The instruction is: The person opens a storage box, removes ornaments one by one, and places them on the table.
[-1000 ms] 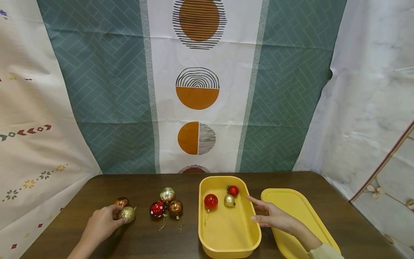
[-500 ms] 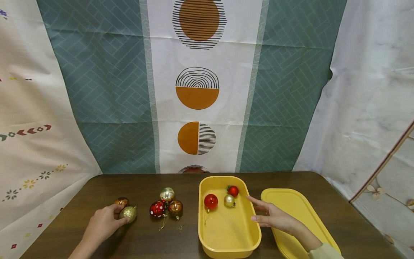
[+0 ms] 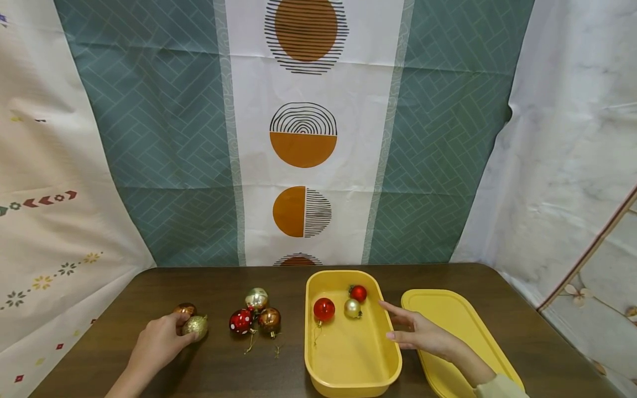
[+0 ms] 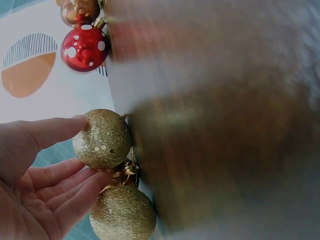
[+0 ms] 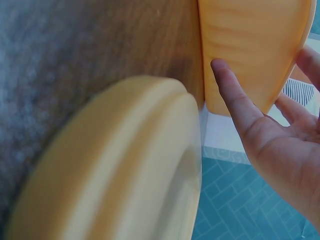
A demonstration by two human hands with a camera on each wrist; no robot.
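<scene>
My left hand (image 3: 158, 344) pinches a glittery gold bauble (image 3: 196, 328) between thumb and fingers, low over the table at the left. Behind it sits a shiny bronze bauble (image 3: 185, 309). The left wrist view shows a second glittery gold bauble (image 4: 123, 214) below the fingers; in the head view the hand hides it. My right hand (image 3: 423, 334) is at the right wall of a yellow box (image 3: 354, 371), fingers extended along its side and rim. Inside lie a large red bauble (image 3: 324, 309), a smaller red one (image 3: 358, 293) and a small gold one (image 3: 353, 308).
Between the left hand and the box cluster a polka-dot red bauble (image 3: 241, 321), a pale gold bauble (image 3: 256, 299) and a bronze bauble (image 3: 270, 320). A yellow lid (image 3: 463, 323) lies right of the box, under the right forearm. Patterned cloth (image 3: 174, 166) hangs behind the table.
The left hand and its gold bauble have shifted only very slightly. The right hand, the box and the other baubles look the same; the camera view has moved a touch.
</scene>
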